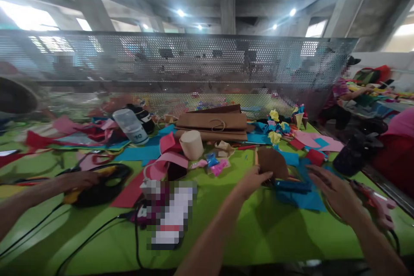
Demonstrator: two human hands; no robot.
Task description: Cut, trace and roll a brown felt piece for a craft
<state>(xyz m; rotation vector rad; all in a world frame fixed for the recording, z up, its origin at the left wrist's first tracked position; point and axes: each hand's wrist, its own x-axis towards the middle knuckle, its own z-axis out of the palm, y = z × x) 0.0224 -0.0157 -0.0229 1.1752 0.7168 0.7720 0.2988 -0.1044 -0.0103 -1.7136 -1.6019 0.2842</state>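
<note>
Between the thumb and fingers of my left hand [250, 184] is the edge of a rounded brown paper piece [272, 163], raised over the green table. My right hand [336, 189] is open, its fingers stretched over the right end of some blue paper sheets [300, 198]. A dark blue flat item [293, 186] lies on the sheets between my hands; its kind is unclear. Just right of my right hand rests a pink glue gun [377, 202] with a black cord.
A co-worker's hand [82, 180] at the left lies on a black and yellow tool. A phone [174, 215] and cables occupy the front. Behind stand a cream roll [191, 144], a tilted clear bottle [131, 126] and folded brown paper [211, 124], before a perforated metal screen [194, 64].
</note>
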